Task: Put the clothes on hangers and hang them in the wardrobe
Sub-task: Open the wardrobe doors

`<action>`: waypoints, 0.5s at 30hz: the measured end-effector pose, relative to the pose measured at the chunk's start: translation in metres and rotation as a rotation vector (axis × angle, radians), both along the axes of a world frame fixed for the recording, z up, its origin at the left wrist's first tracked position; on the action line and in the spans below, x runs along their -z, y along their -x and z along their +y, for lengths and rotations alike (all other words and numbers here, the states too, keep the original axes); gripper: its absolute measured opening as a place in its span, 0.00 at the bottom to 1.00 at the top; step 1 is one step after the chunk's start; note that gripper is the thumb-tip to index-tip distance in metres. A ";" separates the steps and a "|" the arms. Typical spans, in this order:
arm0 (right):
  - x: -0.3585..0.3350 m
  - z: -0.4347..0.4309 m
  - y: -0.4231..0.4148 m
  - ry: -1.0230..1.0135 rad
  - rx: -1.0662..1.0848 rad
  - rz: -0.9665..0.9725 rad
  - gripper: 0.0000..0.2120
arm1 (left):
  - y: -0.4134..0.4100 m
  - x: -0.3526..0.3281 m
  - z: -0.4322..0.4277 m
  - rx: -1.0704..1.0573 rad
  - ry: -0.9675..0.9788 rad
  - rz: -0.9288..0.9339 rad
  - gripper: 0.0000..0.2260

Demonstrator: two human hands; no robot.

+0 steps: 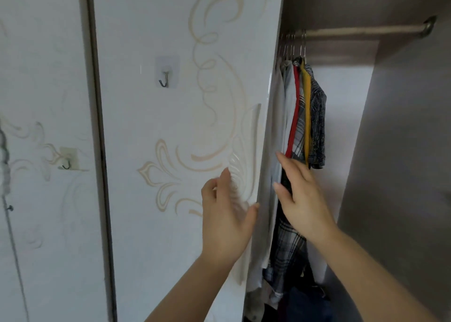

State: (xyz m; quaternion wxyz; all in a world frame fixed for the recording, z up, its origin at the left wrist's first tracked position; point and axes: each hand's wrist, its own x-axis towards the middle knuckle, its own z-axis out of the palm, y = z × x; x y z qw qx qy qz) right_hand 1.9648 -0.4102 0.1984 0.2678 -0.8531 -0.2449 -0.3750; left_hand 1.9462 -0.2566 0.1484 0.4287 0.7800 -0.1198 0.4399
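Observation:
The wardrobe stands open on the right, with a metal rail (pixel 361 31) across its top. Several garments hang bunched at the rail's left end on wire hangers (pixel 292 45): white shirts, a red one (pixel 294 116), a yellow one (pixel 308 111) and a dark patterned one (pixel 318 116). My right hand (pixel 301 194) reaches in with straight fingers against the hanging clothes, just below the red and plaid ones. My left hand (pixel 225 214) lies flat on the sliding door (pixel 185 126), over its clear moulded handle (pixel 246 175), thumb near the door's edge.
More clothes, plaid and dark, lie piled low in the wardrobe (pixel 290 273). The rail's right part is bare. Two stick-on hooks (pixel 164 73) (pixel 67 161) sit on the white doors. The wardrobe's right wall (pixel 402 175) is close.

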 end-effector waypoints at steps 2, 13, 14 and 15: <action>-0.005 0.006 0.007 0.003 -0.121 0.004 0.31 | 0.017 0.000 0.005 -0.033 -0.002 -0.007 0.39; -0.021 0.091 0.046 -0.039 -0.615 0.022 0.32 | 0.119 -0.008 0.072 -0.138 -0.067 0.033 0.42; -0.023 0.103 0.051 -0.040 -0.654 0.029 0.31 | 0.129 -0.009 0.078 -0.157 -0.065 0.044 0.42; -0.025 0.114 0.057 -0.034 -0.691 0.033 0.31 | 0.139 -0.009 0.085 -0.179 -0.070 0.059 0.42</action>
